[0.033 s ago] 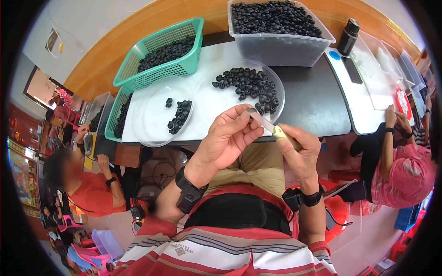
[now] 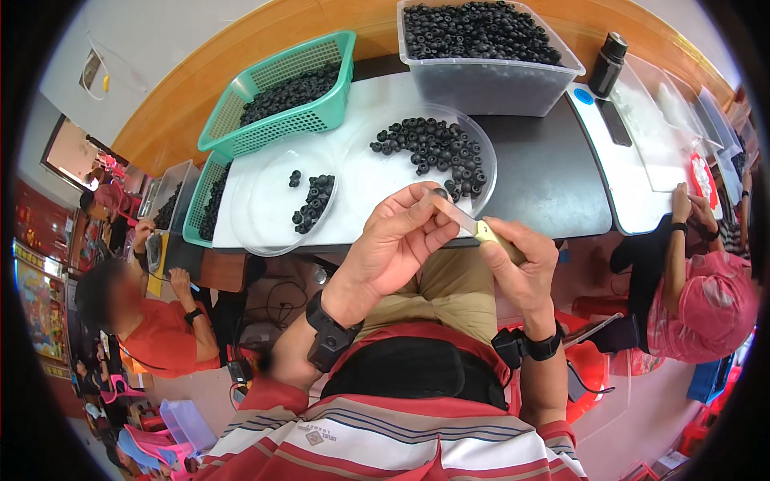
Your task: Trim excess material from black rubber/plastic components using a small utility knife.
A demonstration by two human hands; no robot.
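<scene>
My left hand (image 2: 399,239) pinches a small black ring-shaped rubber-like part (image 2: 439,193) between thumb and fingertips, in front of the table edge. My right hand (image 2: 527,263) is wrapped round the pale yellow handle of a small knife (image 2: 486,232). Its blade points left and lies against the black part. Just beyond my hands, a clear round tray (image 2: 492,152) carries many loose black parts (image 2: 433,144). To its left, a second clear round tray (image 2: 245,224) has a smaller pile of the same parts.
Green baskets (image 2: 277,132) of black parts stand at the back left. A large clear bin (image 2: 489,88), heaped with them, is at the back. At right are a black bottle (image 2: 607,64) and a phone (image 2: 614,123). Co-workers sit on both sides, one in red (image 2: 168,329), another in pink (image 2: 706,305).
The knife blade has shifted slightly, its tip a little further left and up along the black part. My left hand has barely moved; the trays and bins are unchanged.
</scene>
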